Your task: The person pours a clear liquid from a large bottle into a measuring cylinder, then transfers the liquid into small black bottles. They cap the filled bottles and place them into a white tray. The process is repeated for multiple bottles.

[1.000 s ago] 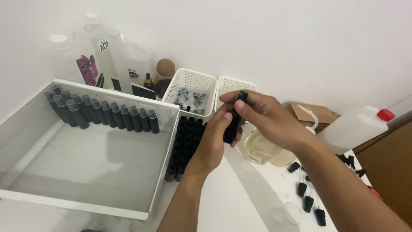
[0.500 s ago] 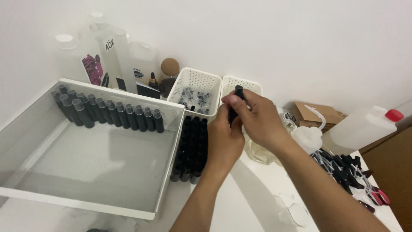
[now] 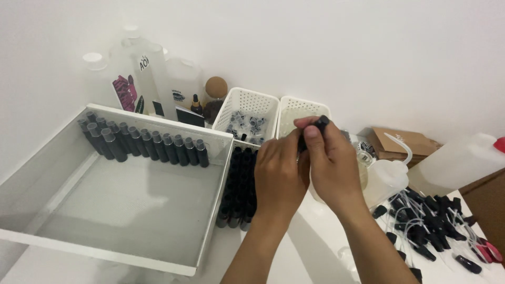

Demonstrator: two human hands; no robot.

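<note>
My left hand [image 3: 278, 176] and my right hand [image 3: 331, 163] are together over the white table, both closed on one small black bottle [image 3: 314, 129]. Only the bottle's top shows above my right thumb and fingers; the rest is hidden between the palms. Just left of my hands, a block of several black bottles [image 3: 239, 181] stands upright beside the big white tray [image 3: 210, 210]. A row of black bottles with clear caps [image 3: 152, 144] lines the tray's far wall.
Two white perforated baskets [image 3: 258, 105] stand behind my hands, one holding small clear caps [image 3: 243, 126]. Tall clear bottles [image 3: 152, 79] sit at the back left. At right are a squeeze bottle [image 3: 386, 176], a white jug [image 3: 457, 163], a brown box [image 3: 407, 142] and a pile of black sprayer tops [image 3: 426, 221].
Both hands with the black bottle have drifted right and slightly lower in view. The view has shifted, so more of the sprayer pile shows at right.
</note>
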